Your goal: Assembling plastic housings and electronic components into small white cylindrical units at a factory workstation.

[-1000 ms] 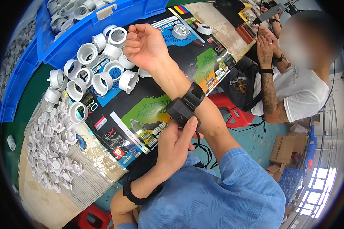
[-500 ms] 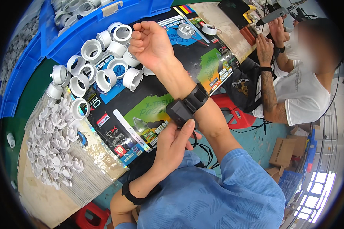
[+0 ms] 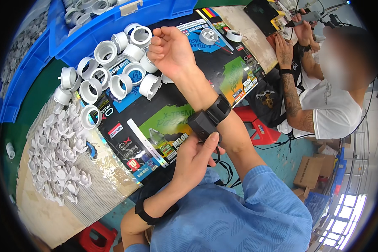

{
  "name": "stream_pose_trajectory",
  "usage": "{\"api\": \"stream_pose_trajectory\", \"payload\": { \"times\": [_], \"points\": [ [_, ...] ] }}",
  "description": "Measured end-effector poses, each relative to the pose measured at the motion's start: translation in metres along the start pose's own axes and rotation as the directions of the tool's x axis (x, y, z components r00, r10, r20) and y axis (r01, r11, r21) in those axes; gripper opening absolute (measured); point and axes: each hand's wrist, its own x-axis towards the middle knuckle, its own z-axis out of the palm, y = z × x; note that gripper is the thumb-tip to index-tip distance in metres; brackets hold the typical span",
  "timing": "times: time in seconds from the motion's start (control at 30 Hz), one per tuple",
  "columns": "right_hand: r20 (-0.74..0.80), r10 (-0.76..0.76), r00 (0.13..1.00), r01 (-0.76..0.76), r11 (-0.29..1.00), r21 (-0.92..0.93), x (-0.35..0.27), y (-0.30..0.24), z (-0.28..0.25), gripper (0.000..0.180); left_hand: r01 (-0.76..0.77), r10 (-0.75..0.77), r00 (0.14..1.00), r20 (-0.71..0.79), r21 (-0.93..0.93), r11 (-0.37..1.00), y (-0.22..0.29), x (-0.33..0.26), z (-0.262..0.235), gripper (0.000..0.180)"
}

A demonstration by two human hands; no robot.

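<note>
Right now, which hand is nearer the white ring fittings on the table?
Right. The right hand is raised directly over the white ring fittings, its fingers beside them. The left hand is back near the body, touching the black wrist device on the right forearm.

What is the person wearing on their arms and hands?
Both hands are bare, no gloves. The right arm has a black strap round the wrist with a small black box on it, and a thin black cable hangs down from it. The left wrist wears a plain black band. The sleeves are light blue and short.
</note>
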Motion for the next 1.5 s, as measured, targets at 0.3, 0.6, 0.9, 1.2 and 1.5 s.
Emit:
{"api": "stream_pose_trajectory", "payload": {
  "times": [0.3, 0.6, 0.9, 1.2, 1.5],
  "points": [
    [0.039, -0.089, 0.995, 0.094, 0.985, -0.147, -0.006, -0.001, 0.007, 0.019, 0.107, -0.105, 0.992, 0.067, -0.035, 0.994, 0.001, -0.001, -0.008, 0.035],
    [0.238, -0.277, 0.931, 0.36, 0.799, -0.481, -0.043, 0.014, 0.046, 0.027, 0.018, -0.019, 1.0, 0.007, 0.114, 0.993, -0.024, -0.002, -0.023, 0.032],
    [0.686, -0.337, 0.646, 0.756, 0.405, -0.513, -0.103, 0.043, 0.062, 0.014, -0.278, 0.291, 0.956, 0.03, 0.403, 0.872, -0.034, -0.023, -0.043, 0.045],
    [0.693, 0.053, 0.719, 0.341, 0.842, -0.418, -0.16, 0.038, 0.076, 0.013, -0.312, 0.263, 0.95, 0.17, 0.556, 0.77, -0.053, -0.049, -0.055, 0.046],
    [0.465, 0.499, 0.732, -0.378, 0.864, -0.332, -0.155, 0.031, 0.064, 0.013, -0.414, 0.316, 0.91, 0.268, 0.545, 0.729, -0.065, -0.042, -0.062, 0.042]
  ]
}}
